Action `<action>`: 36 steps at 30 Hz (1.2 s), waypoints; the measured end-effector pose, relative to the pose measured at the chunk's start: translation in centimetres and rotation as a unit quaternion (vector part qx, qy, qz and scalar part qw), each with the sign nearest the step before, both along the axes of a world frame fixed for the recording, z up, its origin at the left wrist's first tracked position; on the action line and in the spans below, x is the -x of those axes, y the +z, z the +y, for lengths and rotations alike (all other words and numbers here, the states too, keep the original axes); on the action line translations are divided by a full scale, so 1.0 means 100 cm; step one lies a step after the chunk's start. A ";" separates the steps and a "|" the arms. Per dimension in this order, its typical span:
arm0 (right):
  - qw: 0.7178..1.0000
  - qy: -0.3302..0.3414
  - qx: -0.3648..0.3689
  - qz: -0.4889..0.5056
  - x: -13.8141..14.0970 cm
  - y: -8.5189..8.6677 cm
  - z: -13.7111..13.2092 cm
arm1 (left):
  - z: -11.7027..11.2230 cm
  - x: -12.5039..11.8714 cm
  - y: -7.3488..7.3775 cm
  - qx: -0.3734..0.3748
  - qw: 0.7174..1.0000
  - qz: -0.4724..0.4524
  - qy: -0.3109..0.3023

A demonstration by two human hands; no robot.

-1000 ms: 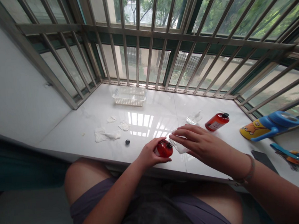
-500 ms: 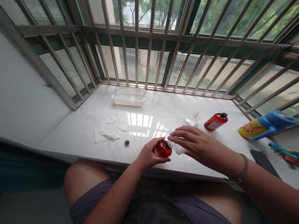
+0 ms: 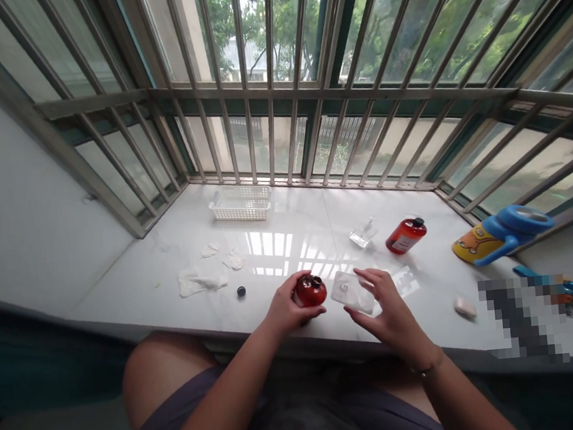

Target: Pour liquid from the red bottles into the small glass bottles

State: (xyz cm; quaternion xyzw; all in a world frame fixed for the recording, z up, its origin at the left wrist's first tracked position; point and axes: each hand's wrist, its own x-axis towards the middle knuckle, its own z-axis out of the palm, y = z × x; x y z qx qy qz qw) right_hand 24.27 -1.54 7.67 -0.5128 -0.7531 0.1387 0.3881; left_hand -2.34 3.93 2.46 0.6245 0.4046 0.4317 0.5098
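Note:
My left hand (image 3: 285, 306) is wrapped round a red bottle (image 3: 307, 293), whose dark neck is uncapped and points up. Just to its right, my right hand (image 3: 387, 303) has its thumb and fingers round the sides of a clear square bottle (image 3: 354, 297). That bottle's small round mouth shows on top, and the two bottles stand apart. A small black cap (image 3: 242, 291) lies on the white sill left of my left hand. Beyond my right hand is a clear item with a spout-like piece (image 3: 361, 236), next to a second red bottle (image 3: 405, 237) with a black cap.
A white perforated basket (image 3: 241, 212) stands near the window bars. Crumpled white tissues (image 3: 202, 280) lie at left. On the right are a blue and yellow drinking bottle (image 3: 499, 236), a small pale object (image 3: 465, 308) and blurred-out items. The white sill (image 3: 142, 288) has its front edge by my knees.
The clear bottle, earlier tilted with its neck at the red bottle's mouth, now sits upright and apart to the right. My right hand has turned and lowered with it. The view has shifted slightly.

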 end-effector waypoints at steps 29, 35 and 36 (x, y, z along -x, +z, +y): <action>0.949 -0.306 0.065 0.038 -0.118 -0.105 0.000 | 0.017 0.064 0.025 -0.189 0.871 0.432 0.140; 0.925 -0.364 -0.111 -0.013 -0.080 -0.078 -0.030 | -0.004 0.121 0.014 -0.055 0.810 0.565 0.148; 0.926 -0.357 -0.123 -0.022 -0.074 -0.073 -0.035 | -0.005 0.123 0.013 -0.046 0.816 0.559 0.143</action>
